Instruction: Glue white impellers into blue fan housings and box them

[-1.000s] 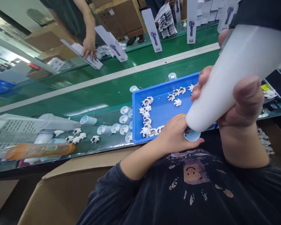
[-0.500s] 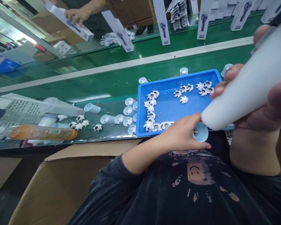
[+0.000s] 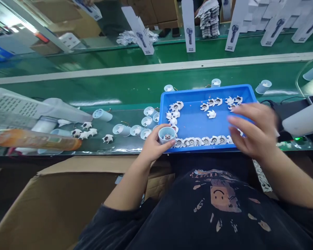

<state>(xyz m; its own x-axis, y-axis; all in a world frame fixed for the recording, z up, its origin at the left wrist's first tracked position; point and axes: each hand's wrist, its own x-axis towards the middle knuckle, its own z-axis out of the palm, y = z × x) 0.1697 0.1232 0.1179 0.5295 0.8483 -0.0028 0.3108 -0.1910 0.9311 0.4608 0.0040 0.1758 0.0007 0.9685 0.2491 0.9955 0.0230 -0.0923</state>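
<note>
A worker's left hand [image 3: 151,147] grips a pale blue cup [image 3: 167,134] at the near-left corner of a blue tray [image 3: 194,122], fingers wrapped around its wall; half a second earlier, the cup was farther right, in front of the tray's near edge. The right hand [image 3: 257,130], blurred, hovers at the tray's near-right corner, fingers curved and parted, nothing visible between them. The white cylinder [image 3: 306,118] it gripped then now shows beyond the tray's right edge. White fan wheels [image 3: 206,140] line the near edge.
</note>
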